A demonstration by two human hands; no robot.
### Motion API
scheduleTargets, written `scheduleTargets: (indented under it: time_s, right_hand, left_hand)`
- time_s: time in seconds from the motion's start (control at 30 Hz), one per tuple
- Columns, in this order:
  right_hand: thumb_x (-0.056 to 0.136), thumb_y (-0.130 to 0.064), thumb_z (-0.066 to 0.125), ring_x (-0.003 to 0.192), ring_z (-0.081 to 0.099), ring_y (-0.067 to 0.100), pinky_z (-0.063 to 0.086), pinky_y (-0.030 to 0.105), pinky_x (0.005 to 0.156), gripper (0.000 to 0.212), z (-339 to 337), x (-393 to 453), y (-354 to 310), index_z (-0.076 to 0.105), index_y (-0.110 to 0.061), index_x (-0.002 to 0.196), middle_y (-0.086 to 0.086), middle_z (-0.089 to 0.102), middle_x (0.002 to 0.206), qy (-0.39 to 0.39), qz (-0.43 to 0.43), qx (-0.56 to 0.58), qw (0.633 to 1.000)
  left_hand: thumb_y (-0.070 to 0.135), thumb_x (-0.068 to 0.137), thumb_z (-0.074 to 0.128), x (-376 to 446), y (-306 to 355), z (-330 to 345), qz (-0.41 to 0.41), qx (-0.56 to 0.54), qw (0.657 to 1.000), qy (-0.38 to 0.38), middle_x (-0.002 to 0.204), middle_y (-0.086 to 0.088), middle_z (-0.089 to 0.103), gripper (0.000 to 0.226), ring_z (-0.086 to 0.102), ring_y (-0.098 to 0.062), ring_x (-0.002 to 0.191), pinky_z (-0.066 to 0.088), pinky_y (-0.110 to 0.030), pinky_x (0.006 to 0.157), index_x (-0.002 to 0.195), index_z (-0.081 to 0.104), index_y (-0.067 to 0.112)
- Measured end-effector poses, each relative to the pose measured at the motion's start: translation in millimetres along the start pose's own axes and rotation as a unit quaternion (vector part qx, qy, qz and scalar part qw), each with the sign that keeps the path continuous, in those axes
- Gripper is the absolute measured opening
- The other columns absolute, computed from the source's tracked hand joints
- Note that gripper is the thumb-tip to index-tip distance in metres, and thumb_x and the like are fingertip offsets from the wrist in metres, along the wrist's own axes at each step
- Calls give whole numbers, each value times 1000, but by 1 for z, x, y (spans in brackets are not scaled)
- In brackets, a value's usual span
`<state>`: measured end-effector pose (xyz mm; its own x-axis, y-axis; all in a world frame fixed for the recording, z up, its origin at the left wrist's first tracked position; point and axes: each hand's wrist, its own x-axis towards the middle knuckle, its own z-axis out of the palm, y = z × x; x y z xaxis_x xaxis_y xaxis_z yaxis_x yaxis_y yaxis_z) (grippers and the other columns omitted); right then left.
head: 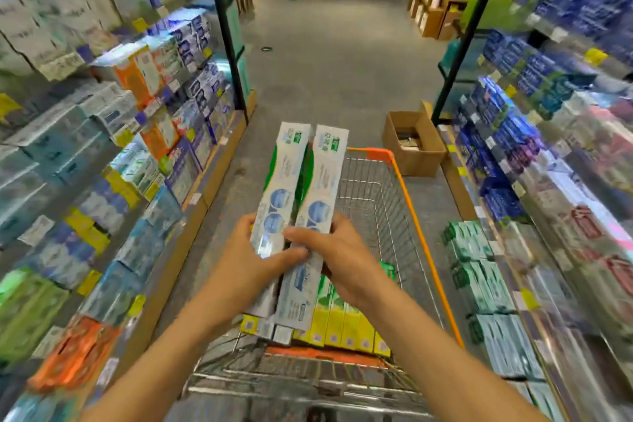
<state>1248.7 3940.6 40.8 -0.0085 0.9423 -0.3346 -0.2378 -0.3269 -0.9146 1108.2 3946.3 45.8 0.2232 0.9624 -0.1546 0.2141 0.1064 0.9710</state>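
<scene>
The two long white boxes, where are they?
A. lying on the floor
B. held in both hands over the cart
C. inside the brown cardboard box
B: the left hand and the right hand grip the long white boxes above the wire cart.

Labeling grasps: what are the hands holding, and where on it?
Two toothpaste boxes over the cart. Left hand grips the left box around its middle; right hand grips the right box likewise.

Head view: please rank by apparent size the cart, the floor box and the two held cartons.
1. cart
2. left carton and right carton, alike
3. box, though it is farther away, so unsure
</scene>
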Motion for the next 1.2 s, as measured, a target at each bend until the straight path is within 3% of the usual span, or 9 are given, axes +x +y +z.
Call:
scheduleTargets:
  time_s: [0.13, 0.27, 0.43, 0.67, 0.8, 0.83, 0.9, 0.93, 1.2]
  right_hand:
    - [79, -17, 74, 89, 65, 26, 55, 44, 79, 50, -33, 47, 26, 47, -7, 120, 13, 62, 106, 74, 48, -9, 996]
    - [85, -11, 66, 68, 60, 13, 47, 21, 51, 21, -67, 97, 74, 53, -8, 102, 4, 60, 83, 132, 136, -15, 982]
    - [84, -15, 69, 91, 56, 26, 51, 43, 82, 42, -68, 144, 142, 43, -5, 115, 11, 56, 106, 164, 219, -62, 960]
    - [91, -13, 61, 94, 50, 27, 40, 29, 75, 49, -58, 174, 202, 39, 8, 129, 16, 48, 107, 111, 336, -170, 920]
    - [90, -11, 60, 109, 58, 34, 50, 38, 79, 54, -56, 182, 212, 38, 11, 134, 26, 55, 124, 100, 350, -234, 901]
    - [89, -13, 62, 90, 64, 28, 50, 39, 71, 45, -56, 184, 213, 47, 4, 127, 21, 62, 103, 87, 348, -258, 897]
    - [88, -20, 66, 49, 40, 12, 32, 28, 50, 15, -54, 187, 214, 54, -17, 78, 4, 39, 60, 82, 339, -311, 884]
    - [87, -23, 67, 45, 28, 10, 24, 25, 46, 39, -56, 192, 222, 38, -18, 62, 1, 28, 56, 83, 340, -324, 879]
    - [88, -27, 65, 44, 29, 8, 23, 18, 40, 49, -69, 203, 227, 30, -17, 56, 0, 31, 54, 21, 323, -454, 830]
  left_hand:
    - [61, 56, 76, 24, -28, -18, -54, 45, 995, 66, 138, 5, 47, 107, 52, -13, 116, 43, -35, 94, 145, 28, 25]
    - [19, 81, 72, 41, -65, -27, -133, 87, 980, 122, 138, -12, 46, 75, 51, -25, 108, 37, -36, 86, 143, 31, 8]
    - [11, 83, 70, 56, -97, -23, -187, 74, 974, 100, 120, -4, 53, 57, 52, -15, 91, 39, -31, 78, 131, 38, 15]
    - [9, 82, 69, 78, -105, -13, -209, 60, 974, 65, 97, 12, 59, 52, 59, 0, 82, 42, -15, 59, 122, 38, 24]
    - [4, 82, 68, 94, -101, -11, -203, 59, 975, 70, 95, 14, 56, 55, 59, 6, 72, 46, -8, 53, 122, 36, 25]
    - [4, 83, 67, 97, -100, -11, -198, 62, 976, 69, 94, 14, 57, 55, 61, 9, 68, 46, -7, 52, 123, 36, 24]
    - [4, 83, 66, 103, -99, -11, -190, 70, 977, 69, 92, 12, 57, 53, 59, 15, 64, 45, -6, 51, 123, 37, 22]
    - [4, 84, 66, 106, -99, -11, -187, 72, 977, 69, 92, 12, 57, 52, 58, 17, 63, 44, -5, 50, 123, 37, 22]
    - [12, 84, 68, 114, -103, -8, -172, 74, 981, 55, 94, 15, 59, 59, 60, 11, 66, 44, -11, 52, 129, 33, 27]
